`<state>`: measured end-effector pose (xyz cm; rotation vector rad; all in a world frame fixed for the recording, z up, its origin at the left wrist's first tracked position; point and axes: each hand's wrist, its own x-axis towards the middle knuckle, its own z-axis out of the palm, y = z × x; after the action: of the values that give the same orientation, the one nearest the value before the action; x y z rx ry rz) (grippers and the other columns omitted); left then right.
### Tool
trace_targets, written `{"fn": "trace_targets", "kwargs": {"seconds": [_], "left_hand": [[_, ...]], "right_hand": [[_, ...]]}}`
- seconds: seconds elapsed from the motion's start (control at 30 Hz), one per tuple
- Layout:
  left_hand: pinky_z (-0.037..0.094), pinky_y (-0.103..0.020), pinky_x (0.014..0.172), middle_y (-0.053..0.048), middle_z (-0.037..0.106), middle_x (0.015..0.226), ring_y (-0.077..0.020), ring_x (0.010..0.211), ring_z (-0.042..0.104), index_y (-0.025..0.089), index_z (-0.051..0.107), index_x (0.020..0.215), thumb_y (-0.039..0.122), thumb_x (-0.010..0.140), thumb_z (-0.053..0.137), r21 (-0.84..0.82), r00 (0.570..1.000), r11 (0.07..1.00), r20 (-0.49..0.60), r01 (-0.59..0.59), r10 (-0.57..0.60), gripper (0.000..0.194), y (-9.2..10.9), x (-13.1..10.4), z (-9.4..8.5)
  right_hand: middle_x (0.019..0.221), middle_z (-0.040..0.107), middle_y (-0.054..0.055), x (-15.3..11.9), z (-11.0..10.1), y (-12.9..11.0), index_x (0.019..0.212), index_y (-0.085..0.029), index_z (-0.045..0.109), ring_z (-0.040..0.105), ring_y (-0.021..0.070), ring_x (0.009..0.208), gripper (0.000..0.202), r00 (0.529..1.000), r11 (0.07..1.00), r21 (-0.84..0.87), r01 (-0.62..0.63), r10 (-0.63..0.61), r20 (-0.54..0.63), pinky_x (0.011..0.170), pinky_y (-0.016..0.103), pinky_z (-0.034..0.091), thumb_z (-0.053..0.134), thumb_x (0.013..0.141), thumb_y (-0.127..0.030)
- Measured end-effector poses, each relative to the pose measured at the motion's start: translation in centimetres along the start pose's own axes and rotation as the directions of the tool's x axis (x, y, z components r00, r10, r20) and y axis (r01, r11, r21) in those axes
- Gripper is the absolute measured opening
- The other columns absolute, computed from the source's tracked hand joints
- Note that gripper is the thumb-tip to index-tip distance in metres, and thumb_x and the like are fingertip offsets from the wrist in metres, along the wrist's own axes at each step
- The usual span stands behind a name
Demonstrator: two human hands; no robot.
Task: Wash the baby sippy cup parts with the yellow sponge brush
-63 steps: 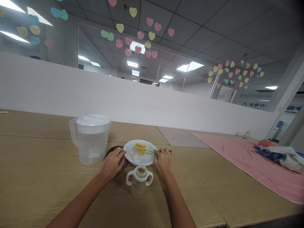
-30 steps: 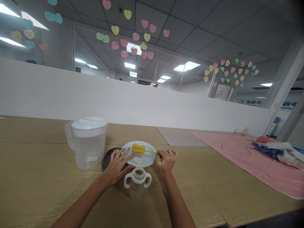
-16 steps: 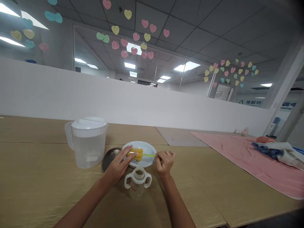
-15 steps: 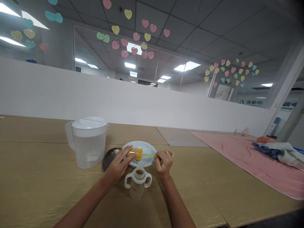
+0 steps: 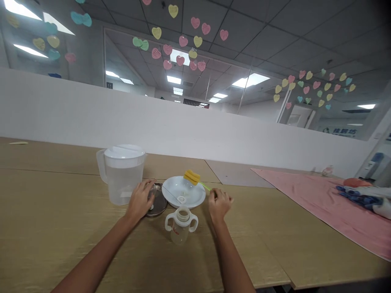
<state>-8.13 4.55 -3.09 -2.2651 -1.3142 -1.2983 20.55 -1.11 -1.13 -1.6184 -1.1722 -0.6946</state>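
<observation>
At the left of the frame, your jug point(image 5: 124, 179) stands upright on the table point(image 5: 73, 211), lid on, water inside. Just right of it, your left hand point(image 5: 139, 201) reaches over the near-left part of the dark tray point(image 5: 161, 202), fingers bent and thumb a little apart from them. Something clear shows by the fingertips, but I can't tell whether you have a grip on it.

In the middle, your white bowl point(image 5: 197, 199) sits beside the tray, with a white ring point(image 5: 181, 200) in it. Below that, at lower middle, your bottle point(image 5: 179, 234) is upright with its mouth uncovered and both handles on. Neither hand is on it, and the sponge isn't inside, so I'd say whatever needs doing to the bottle is left at this point.

The yellow sponge point(image 5: 192, 177) is up at the bowl's far right rim, and your right hand point(image 5: 220, 205) is closed on its green stick point(image 5: 205, 186). Picking up the sponge is done, then; fitting the loose parts together isn't, as far as I can judge. Over at the right of the frame lies the pink cloth point(image 5: 293, 195), well apart from your hands.
</observation>
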Motion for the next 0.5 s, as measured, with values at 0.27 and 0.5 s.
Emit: {"fn": "trace_targets", "kwargs": {"seconds": [0.27, 0.5], "left_hand": [[0.043, -0.038, 0.096, -0.010, 0.057, 0.120, -0.0221, 0.109, 0.053, 0.013, 0.052, 0.115, 0.002, 0.068, 0.036, -0.024, 0.979, 0.999, 0.202, 0.027, -0.021, 0.051, -0.8, -0.4, 0.7], [0.043, -0.039, 0.096, -0.011, 0.053, 0.124, -0.0230, 0.113, 0.051, 0.014, 0.055, 0.112, 0.003, 0.069, 0.037, -0.011, 0.979, 0.999, 0.200, 0.051, -0.047, 0.048, -0.9, -0.6, 1.2]], "right_hand": [[0.067, 0.060, 0.003, 0.2, -0.5, -0.6, 0.075, -0.023, 0.070, 0.044, 0.0173, 0.074, 0.020, 0.985, 0.977, -0.137, 0.163, -0.169, -0.035, 0.082, 0.038, 0.023, 0.051, 0.075, -0.016], [0.062, 0.062, 0.002, 0.2, -0.4, -0.4, 0.069, -0.024, 0.071, 0.043, 0.0153, 0.067, 0.023, 0.991, 0.985, -0.107, 0.134, -0.135, 0.000, 0.078, 0.035, 0.020, 0.050, 0.072, -0.015]]}}
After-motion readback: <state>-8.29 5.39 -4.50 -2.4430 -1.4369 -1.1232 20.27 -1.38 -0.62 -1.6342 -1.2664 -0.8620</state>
